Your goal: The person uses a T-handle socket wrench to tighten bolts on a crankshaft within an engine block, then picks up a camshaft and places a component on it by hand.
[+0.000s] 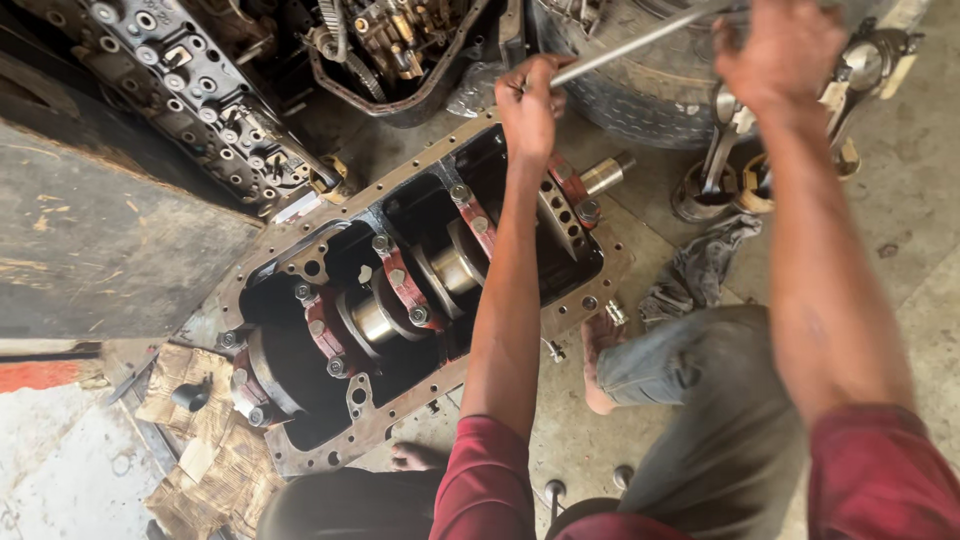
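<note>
L hand (pixel 530 100): fist closed round the lower end of a long steel bar (pixel 640 38), right above the far end of the engine block (pixel 300 255).
R hand (pixel 780 50): gripped shut on the same bar, higher up, near top edge of frame; the grip itself showed only from the back.
Bar: ran slantwise from L fist up-right past R hand; tip & whatever socket sat under L fist were hidden, so couldn't tell what it engaged.
Bar handling: prob. stiff, fairly heavy, smooth metal, likely oily, so slippery. Best held w/ both hands well apart, one low to steady, one high for leverage, as here.
Block: lay open side up on floor, rusty flange w/ bolt holes all round. Prob. very heavy, wouldn't shift under load.
Inside block: crankshaft (pixel 375 320) seated, red main bearing caps (pixel 405 285) across it, bolt heads showing.
Left of block: cylinder head (pixel 190 90) on a dark slab; torn cardboard (pixel 200 440) near corner.
Right of block: connecting rods (pixel 720 160) standing near a tyre (pixel 640 90); grey rag (pixel 700 270) beside them.
Person: red sleeves, grey trousers, bare foot (pixel 598 360) just beside block flange.
</note>
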